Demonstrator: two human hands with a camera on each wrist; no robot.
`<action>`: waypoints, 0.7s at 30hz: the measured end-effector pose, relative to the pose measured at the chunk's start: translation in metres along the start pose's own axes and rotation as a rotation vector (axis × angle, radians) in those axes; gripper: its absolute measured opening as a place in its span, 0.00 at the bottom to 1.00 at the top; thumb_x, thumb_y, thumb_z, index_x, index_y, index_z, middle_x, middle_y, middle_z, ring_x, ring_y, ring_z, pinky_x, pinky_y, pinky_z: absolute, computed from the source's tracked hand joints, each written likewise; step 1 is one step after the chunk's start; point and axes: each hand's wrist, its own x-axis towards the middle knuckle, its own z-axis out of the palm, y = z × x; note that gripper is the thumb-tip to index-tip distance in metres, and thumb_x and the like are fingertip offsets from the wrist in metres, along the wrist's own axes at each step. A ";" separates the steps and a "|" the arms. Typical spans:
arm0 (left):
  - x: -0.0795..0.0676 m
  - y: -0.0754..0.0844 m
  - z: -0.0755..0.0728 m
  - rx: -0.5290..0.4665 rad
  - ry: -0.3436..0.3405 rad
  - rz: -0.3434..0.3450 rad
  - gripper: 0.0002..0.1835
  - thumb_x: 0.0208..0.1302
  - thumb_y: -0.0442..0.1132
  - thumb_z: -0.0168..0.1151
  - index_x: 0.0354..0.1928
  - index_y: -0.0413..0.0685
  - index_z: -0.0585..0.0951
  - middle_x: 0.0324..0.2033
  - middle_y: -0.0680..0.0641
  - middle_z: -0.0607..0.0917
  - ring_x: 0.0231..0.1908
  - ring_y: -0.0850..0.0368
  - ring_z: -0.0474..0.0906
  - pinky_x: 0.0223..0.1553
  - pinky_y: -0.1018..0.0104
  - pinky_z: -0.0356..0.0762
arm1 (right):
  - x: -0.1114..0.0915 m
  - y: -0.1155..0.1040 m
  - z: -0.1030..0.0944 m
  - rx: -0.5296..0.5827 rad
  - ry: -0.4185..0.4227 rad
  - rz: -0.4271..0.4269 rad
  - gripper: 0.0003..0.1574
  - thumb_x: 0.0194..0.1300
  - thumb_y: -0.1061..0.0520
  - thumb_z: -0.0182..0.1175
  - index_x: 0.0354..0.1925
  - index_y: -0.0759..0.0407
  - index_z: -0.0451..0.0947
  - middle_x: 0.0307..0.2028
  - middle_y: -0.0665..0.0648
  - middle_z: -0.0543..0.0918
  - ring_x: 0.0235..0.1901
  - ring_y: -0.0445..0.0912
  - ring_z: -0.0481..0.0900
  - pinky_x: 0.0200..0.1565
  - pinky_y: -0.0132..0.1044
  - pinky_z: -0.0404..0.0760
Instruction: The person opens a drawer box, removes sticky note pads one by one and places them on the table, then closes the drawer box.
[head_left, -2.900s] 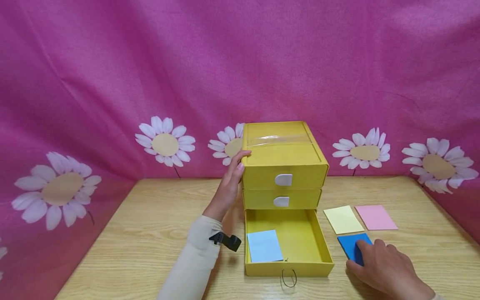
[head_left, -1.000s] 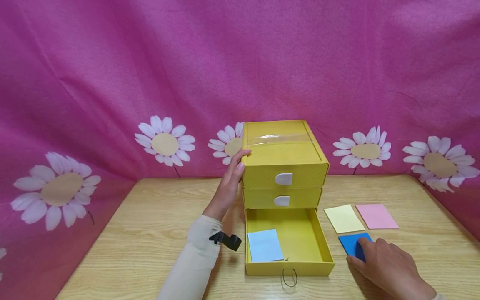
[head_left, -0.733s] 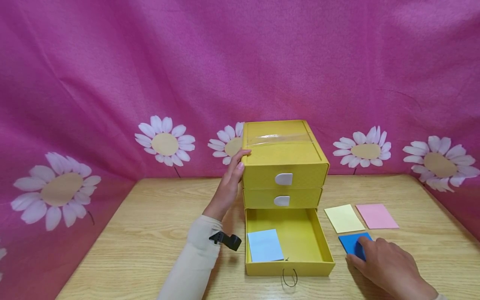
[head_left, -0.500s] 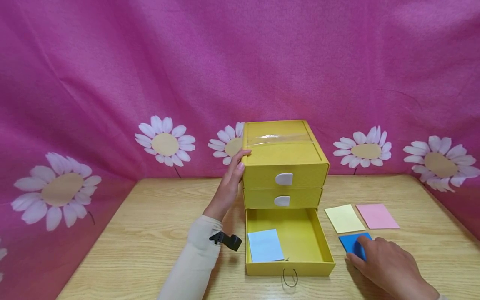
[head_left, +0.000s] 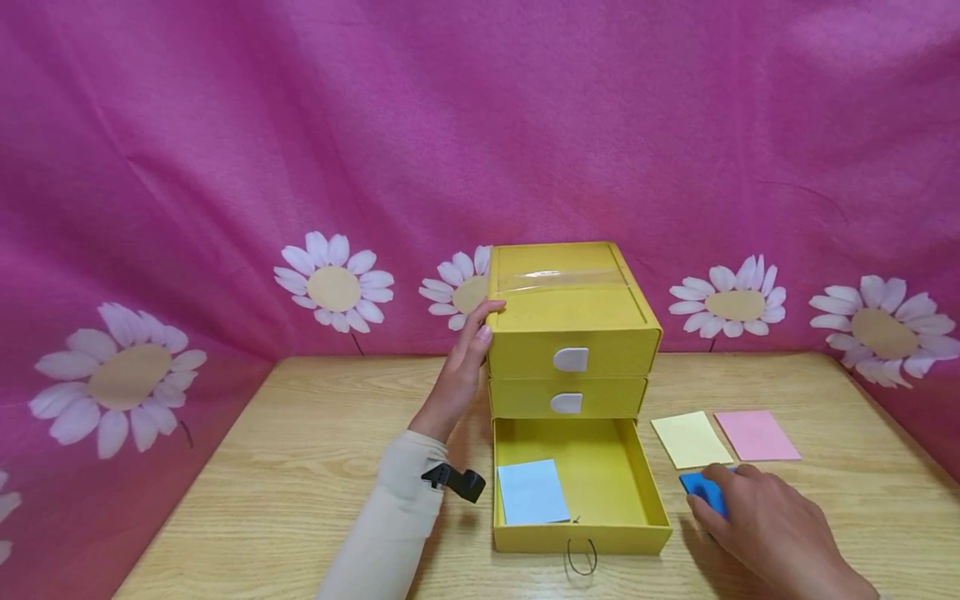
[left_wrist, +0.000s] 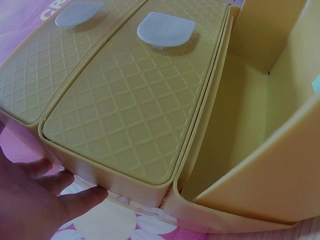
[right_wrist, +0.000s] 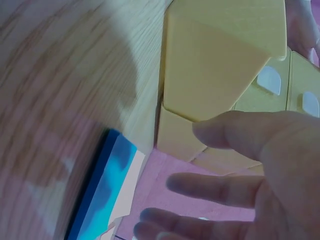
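A yellow drawer unit (head_left: pixel 570 354) stands on the table, its bottom drawer (head_left: pixel 600 467) pulled out. Inside that drawer, at the left, lies a light blue sticky-note pad (head_left: pixel 534 492). My left hand (head_left: pixel 453 379) rests along the unit's upper left side, fingers nearly straight. Over a darker blue sticky-note pad (head_left: pixel 705 493), right of the drawer, hovers my right hand (head_left: pixel 772 521), which partly hides it in the head view. In the right wrist view the thumb and fingers (right_wrist: pixel 215 190) are spread with nothing between them, apart from the blue pad (right_wrist: pixel 107 185).
A pale yellow pad (head_left: pixel 692 440) and a pink pad (head_left: pixel 757 435) lie behind the blue one. White tabs mark the upper two drawers; a string loop (head_left: pixel 581 557) hangs on the bottom drawer's front. A pink flowered cloth (head_left: pixel 480 150) hangs behind the table.
My right hand's fingertips have come off the blue pad's top, and the hand now covers more of it. My left hand stays against the unit. The head view has shifted slightly.
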 end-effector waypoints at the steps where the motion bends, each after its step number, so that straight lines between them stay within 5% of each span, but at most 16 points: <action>1: 0.000 0.000 0.000 0.001 0.001 -0.003 0.24 0.77 0.43 0.33 0.71 0.48 0.57 0.74 0.48 0.50 0.72 0.53 0.46 0.69 0.45 0.48 | 0.000 -0.002 -0.001 0.005 0.011 -0.008 0.24 0.58 0.44 0.65 0.46 0.58 0.78 0.31 0.58 0.77 0.28 0.51 0.75 0.22 0.54 0.74; 12: -0.001 -0.001 -0.001 0.016 0.010 -0.012 0.24 0.76 0.44 0.33 0.71 0.50 0.58 0.75 0.48 0.46 0.73 0.54 0.42 0.68 0.43 0.48 | -0.003 -0.026 -0.011 0.091 0.037 -0.025 0.27 0.61 0.43 0.62 0.53 0.56 0.77 0.40 0.60 0.81 0.33 0.53 0.78 0.29 0.59 0.78; 21: -0.001 -0.001 0.000 0.014 0.014 -0.014 0.24 0.77 0.44 0.34 0.71 0.51 0.59 0.75 0.47 0.46 0.73 0.54 0.41 0.68 0.43 0.47 | -0.003 -0.045 -0.017 0.065 0.119 -0.083 0.21 0.58 0.47 0.65 0.47 0.55 0.80 0.37 0.58 0.80 0.32 0.51 0.77 0.29 0.56 0.78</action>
